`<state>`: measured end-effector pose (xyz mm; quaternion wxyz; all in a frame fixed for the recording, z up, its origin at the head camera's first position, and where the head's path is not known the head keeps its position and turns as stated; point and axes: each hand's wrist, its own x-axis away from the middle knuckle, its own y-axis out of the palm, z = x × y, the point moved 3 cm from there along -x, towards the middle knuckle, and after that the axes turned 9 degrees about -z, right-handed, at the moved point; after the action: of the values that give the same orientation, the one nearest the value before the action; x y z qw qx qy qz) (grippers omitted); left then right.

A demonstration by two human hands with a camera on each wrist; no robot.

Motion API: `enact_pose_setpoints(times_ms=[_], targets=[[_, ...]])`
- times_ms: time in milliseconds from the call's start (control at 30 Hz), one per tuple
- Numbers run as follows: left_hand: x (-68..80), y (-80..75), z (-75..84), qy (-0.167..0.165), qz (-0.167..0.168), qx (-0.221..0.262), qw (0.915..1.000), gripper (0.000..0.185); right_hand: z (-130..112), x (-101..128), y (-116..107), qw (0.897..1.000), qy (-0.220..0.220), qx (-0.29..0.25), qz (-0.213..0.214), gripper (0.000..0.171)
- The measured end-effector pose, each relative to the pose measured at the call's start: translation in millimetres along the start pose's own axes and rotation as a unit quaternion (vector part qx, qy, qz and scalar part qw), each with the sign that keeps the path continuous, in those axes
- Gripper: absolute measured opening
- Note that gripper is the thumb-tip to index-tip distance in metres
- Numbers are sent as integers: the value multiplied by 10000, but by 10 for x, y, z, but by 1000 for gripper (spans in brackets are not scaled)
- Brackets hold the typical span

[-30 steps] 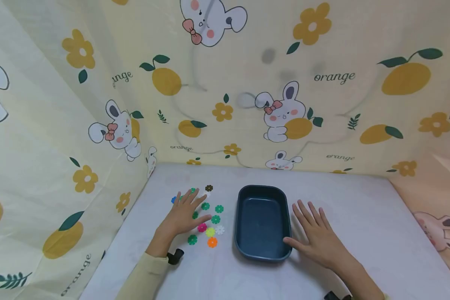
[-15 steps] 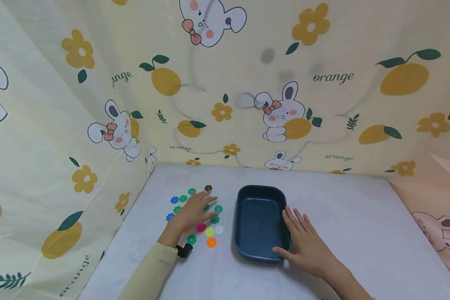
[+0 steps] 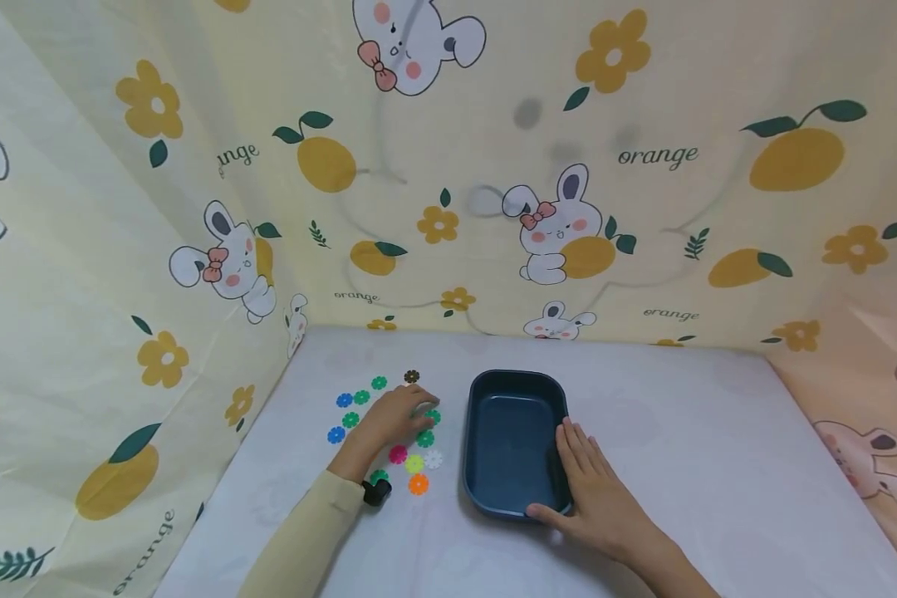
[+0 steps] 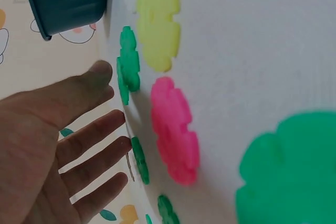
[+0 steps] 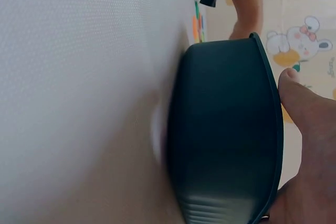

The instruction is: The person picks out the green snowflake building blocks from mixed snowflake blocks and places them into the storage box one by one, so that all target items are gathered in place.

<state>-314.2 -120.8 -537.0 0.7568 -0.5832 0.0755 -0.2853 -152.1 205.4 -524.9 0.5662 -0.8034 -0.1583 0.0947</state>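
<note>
In the head view, my left hand (image 3: 390,415) reaches low over several flower-shaped plastic discs, fingers loosely bent. The left wrist view shows its fingertips beside a green disc (image 4: 139,160), with a pink disc (image 4: 175,130) and a yellow disc (image 4: 158,24) near; nothing is in its grasp. A dark blue rectangular tub (image 3: 516,453) stands right of the discs, its inside bare. My right hand (image 3: 605,511) lies along the tub's right side, fingers straight against the rim and thumb at the near corner. In the right wrist view, the thumb is at the tub's rim (image 5: 278,103).
An orange disc (image 3: 419,484) and a white disc (image 3: 433,458) lie nearest the tub's left side. Blue discs (image 3: 335,434) are further left, and a brown disc (image 3: 412,376) is at the back. Patterned cloth (image 3: 433,274) walls off the white table (image 3: 688,432).
My left hand has moved right and its spread fingers have drawn in. My right hand has moved left from beside the tub to rest against its right rim.
</note>
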Motion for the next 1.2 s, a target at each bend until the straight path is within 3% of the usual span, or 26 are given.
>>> enact_pose_setpoints(times_ms=[667,767,933,1067,1200], targets=[[-48,18,41,-207,114,-95,9997,31,-42,-30,7,9996,224,148,88,134],[-36,6,42,-152,57,206,9997,27,-50,-40,2,9996,200,166,105,133],[-12,-18,64,177,61,1152,9932,19,-55,-47,1,9997,203,80,71,133],[20,-69,136,592,271,1641,9843,14,-52,-45,12,9997,258,32,20,133],[79,-145,229,658,606,1962,9765,11,-50,-48,23,9996,264,20,27,134]])
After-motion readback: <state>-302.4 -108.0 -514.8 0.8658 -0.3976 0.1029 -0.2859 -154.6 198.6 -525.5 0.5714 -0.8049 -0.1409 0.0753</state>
